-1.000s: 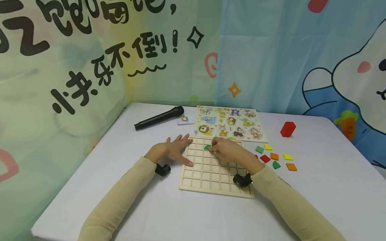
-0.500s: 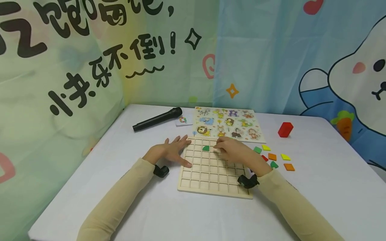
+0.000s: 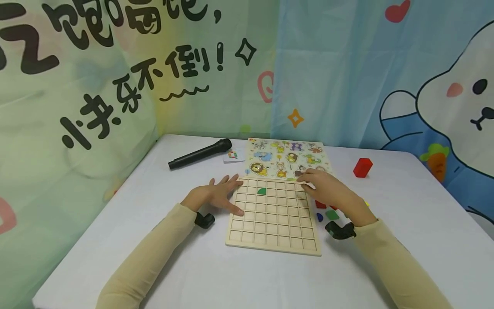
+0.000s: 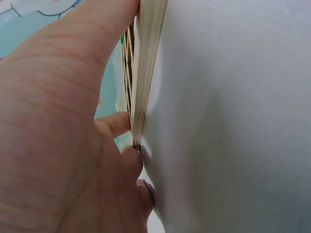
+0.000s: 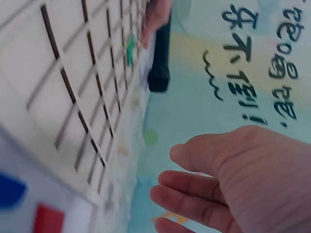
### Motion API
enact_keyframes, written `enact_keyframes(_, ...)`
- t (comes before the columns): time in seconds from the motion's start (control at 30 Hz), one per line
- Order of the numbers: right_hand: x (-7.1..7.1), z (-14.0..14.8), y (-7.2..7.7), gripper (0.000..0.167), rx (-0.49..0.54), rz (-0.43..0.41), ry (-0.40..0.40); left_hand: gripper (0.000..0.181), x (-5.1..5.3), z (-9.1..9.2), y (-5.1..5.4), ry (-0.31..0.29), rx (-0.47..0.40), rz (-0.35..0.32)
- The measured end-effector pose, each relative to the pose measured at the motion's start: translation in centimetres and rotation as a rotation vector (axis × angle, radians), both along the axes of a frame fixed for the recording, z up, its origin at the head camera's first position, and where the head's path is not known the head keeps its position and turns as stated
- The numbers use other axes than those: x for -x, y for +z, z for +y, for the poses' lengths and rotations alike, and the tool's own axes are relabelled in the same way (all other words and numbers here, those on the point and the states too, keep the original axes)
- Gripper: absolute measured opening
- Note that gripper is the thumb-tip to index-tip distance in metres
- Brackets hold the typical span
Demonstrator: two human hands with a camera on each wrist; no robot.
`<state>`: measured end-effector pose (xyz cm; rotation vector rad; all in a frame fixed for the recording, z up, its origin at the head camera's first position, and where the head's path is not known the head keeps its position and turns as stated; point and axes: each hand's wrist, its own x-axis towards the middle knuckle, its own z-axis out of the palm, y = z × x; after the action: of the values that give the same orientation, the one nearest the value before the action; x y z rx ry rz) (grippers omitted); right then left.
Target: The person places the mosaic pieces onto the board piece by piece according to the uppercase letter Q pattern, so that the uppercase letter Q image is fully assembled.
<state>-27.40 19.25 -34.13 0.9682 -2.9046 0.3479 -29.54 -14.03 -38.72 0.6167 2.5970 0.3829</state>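
Note:
A wooden grid board point(image 3: 272, 223) lies on the white table, with a green quarter-round piece point(image 3: 262, 191) in a cell near its far left corner. My left hand point(image 3: 214, 196) rests along the board's left edge, fingers and thumb spread; the left wrist view shows the fingers against the board's side. Above the far right corner hovers my right hand point(image 3: 332, 191). Its thumb and fingers are apart, and the right wrist view shows nothing between them. Beside the board's right edge are a red piece point(image 3: 320, 204), a green piece point(image 3: 332, 215) and a blue piece point(image 3: 319, 217), partly under my right hand.
Behind the board lies an animal picture board point(image 3: 289, 156). A black microphone point(image 3: 200, 154) and a small card point(image 3: 233, 156) are at the back left. A red block point(image 3: 362, 168) stands at the back right. The right arm hides more loose pieces.
My right hand has left the green piece in its cell and moved right, across the board to its far right corner. The left hand keeps its place on the edge.

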Motion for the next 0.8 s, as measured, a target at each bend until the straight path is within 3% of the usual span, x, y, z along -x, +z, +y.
enact_keyframes(0.4,0.2,5.4,2.6,0.032,0.027,-0.040,-0.199,0.110,-0.2,0.0,0.1,-0.015,-0.007,0.011)
enact_keyframes(0.57,0.7,6.7,2.7,0.035,-0.007,-0.119,-0.251,0.111,-0.2,-0.2,0.1,-0.024,-0.020,0.013)
enact_keyframes(0.8,0.9,8.1,2.0,0.042,-0.088,-0.302,-0.337,0.111,-0.4,-0.1,0.2,-0.023,-0.029,0.006)
